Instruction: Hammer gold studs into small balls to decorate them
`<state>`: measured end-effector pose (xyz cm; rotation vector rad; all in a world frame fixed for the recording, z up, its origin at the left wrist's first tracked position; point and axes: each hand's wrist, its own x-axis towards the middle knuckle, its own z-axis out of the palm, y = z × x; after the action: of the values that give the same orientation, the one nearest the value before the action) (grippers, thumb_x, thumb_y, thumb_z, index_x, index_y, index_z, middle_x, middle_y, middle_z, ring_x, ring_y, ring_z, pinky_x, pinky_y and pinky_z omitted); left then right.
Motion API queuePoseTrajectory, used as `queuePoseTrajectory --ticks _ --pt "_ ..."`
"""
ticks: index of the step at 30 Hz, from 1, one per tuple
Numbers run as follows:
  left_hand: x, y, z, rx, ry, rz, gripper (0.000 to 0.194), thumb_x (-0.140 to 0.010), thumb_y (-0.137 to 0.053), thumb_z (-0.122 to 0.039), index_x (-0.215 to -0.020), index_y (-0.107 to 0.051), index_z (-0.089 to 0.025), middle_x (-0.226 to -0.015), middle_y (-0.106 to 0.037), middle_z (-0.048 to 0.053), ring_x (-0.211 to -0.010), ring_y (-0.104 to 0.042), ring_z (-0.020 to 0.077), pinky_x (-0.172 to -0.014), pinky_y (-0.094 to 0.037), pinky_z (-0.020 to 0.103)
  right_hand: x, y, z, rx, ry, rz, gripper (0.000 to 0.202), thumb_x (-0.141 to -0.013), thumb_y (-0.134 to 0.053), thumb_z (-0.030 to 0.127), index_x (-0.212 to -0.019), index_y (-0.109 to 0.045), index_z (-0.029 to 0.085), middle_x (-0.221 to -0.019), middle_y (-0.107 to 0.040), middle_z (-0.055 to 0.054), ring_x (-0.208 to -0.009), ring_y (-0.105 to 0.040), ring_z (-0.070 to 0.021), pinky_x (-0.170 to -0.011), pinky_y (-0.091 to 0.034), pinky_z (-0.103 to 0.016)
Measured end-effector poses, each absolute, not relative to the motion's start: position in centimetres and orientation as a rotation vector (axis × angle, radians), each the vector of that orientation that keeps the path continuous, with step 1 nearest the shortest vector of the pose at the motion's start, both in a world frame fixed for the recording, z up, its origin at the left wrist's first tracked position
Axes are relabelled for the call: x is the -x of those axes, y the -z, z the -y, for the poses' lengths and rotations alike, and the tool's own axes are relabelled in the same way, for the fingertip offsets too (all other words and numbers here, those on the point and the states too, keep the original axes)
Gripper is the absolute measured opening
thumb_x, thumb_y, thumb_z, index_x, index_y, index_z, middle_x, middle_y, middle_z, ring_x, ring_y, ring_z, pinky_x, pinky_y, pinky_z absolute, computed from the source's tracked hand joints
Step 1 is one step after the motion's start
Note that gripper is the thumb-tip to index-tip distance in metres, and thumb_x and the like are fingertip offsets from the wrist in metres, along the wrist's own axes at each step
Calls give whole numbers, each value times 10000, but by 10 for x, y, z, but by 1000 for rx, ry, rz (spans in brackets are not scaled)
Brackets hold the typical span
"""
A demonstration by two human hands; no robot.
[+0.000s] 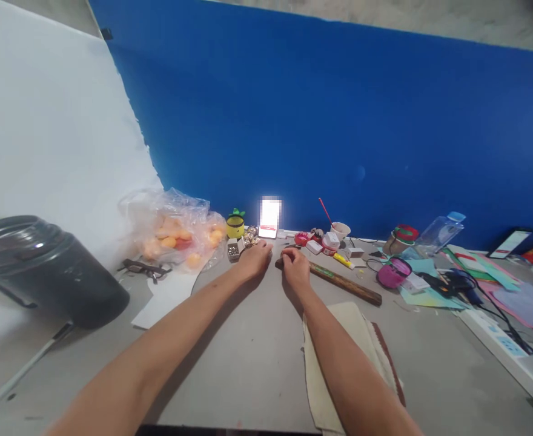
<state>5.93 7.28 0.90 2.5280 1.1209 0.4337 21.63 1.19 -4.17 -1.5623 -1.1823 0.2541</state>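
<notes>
My left hand (255, 260) is at the middle of the grey table, just in front of a lit phone (270, 221). Its fingers are drawn together, and anything between them is too small to make out. A short gap away, my right hand (297, 268) has bent fingers with the tips pinched. Beneath and beside it lies a brown wooden stick (346, 284), its dark end showing left of the fingers; whether the hand grips it I cannot tell. Close to the left hand stands a small box of tiny shiny pieces (234, 249). My right forearm passes over a folded cream cloth (325, 369).
Left are a dark jar (62, 272), glasses (145, 268) and a plastic bag of orange items (171, 233). Behind stands a yellow cup (235, 226). Rightward lie a white cup (340, 230), a yellow tube (343, 260), a pink pouch (393, 272) and a power strip (498, 336). A blue panel (339, 121) rises behind.
</notes>
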Motion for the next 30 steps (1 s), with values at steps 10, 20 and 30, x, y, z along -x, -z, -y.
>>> queuePoseTrajectory --ticks 10,20,30 --pt "11 -13 -43 -2075 -788 -1177 332 -697 -666 -268 -1024 -646 -213 -1053 -642 59 -837 -655 221 -801 -532 357 -217 44 -15 1556 -251 1172 214 -871 -545 291 -901 -748 231 -906 -783 -61 -881 -720 -247 -920 -555 -414" --pt "35 -42 -94 -2031 -644 -1556 77 -738 -621 -267 -716 -622 -194 -746 -658 62 -773 -637 229 -635 -395 281 -213 44 -17 1563 -286 1208 204 -849 -541 269 -884 -738 230 -901 -782 -51 -882 -717 -243 -946 -549 -420" --pt "-1 -42 -121 -2417 -209 -1725 200 -722 -737 -205 -601 -581 -175 -762 -720 156 -847 -710 340 -767 -470 365 -213 49 -23 1569 -277 1240 201 -850 -551 224 -897 -746 224 -904 -787 -56 -873 -723 -244 -915 -562 -409"
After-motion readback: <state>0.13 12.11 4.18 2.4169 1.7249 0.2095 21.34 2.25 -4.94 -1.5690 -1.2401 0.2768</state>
